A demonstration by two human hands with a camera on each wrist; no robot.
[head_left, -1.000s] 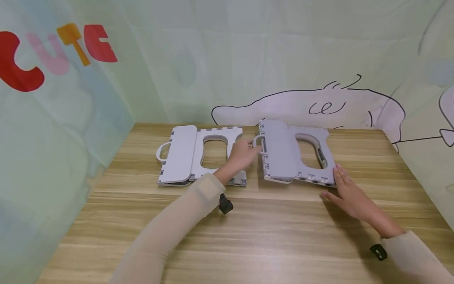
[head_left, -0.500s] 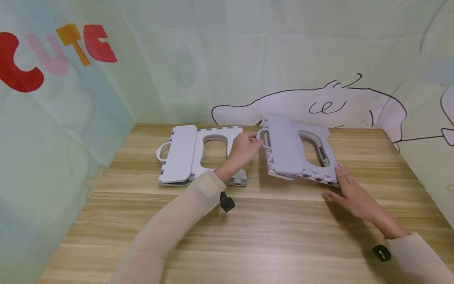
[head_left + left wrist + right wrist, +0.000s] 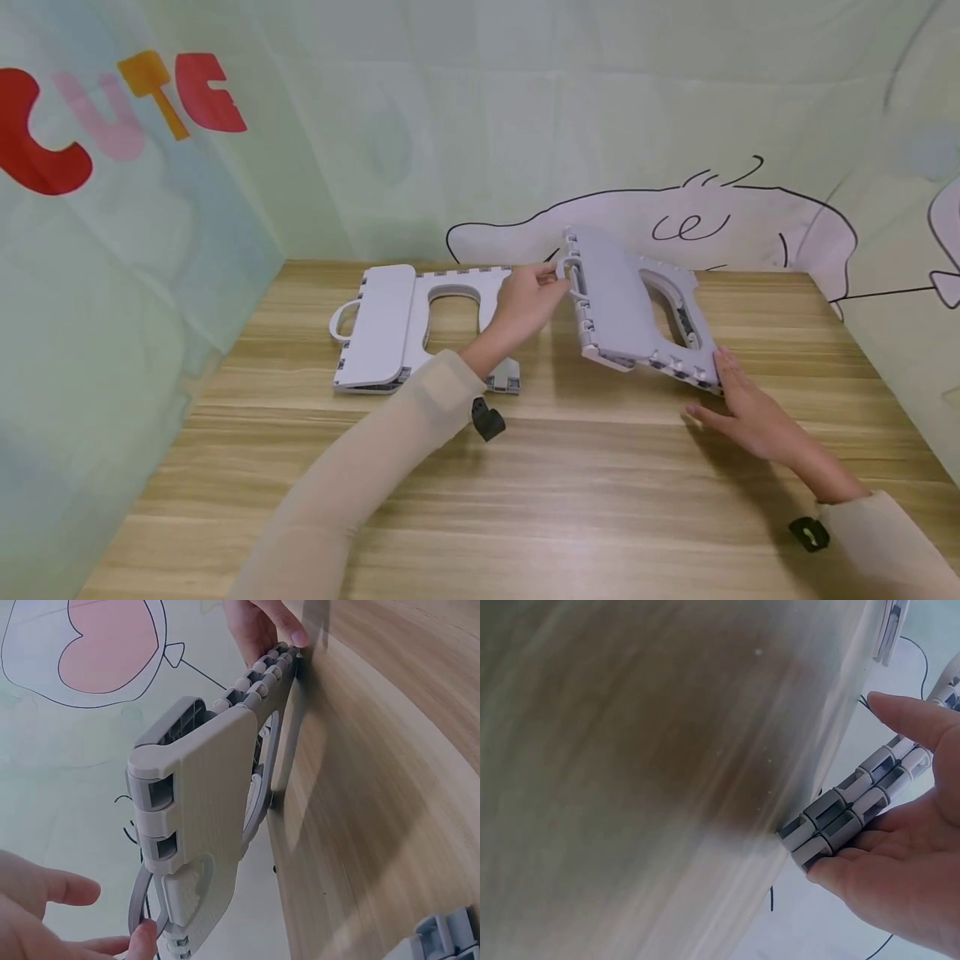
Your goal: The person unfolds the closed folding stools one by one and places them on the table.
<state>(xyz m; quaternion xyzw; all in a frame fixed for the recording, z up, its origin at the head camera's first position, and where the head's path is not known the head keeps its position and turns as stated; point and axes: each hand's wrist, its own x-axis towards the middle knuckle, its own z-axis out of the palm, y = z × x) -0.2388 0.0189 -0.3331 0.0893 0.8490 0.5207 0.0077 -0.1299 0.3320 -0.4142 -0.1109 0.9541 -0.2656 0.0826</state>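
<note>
A grey folded step stool (image 3: 611, 296) is tilted, its left side raised off the table and its right edge low. My left hand (image 3: 521, 308) holds its loop handle (image 3: 139, 896), fingers hooked at the loop and the thumb apart in the left wrist view. On the stool's lower right edge lie the straight fingers of my right hand (image 3: 753, 417); in the right wrist view that hand's thumb stands away from the hinged edge (image 3: 840, 806). A second, whiter folded step stool (image 3: 384, 325) lies flat at the left, partly hidden behind my left forearm.
Both stools are towards the back of a wood-grain table (image 3: 570, 500). A printed cloth backdrop (image 3: 420, 150) with cartoon drawings and coloured letters rises along the table's back and sides.
My left hand has raised the handle side of the right stool and shifted it up and slightly right. The right hand has stayed at its edge; the left stool has not moved.
</note>
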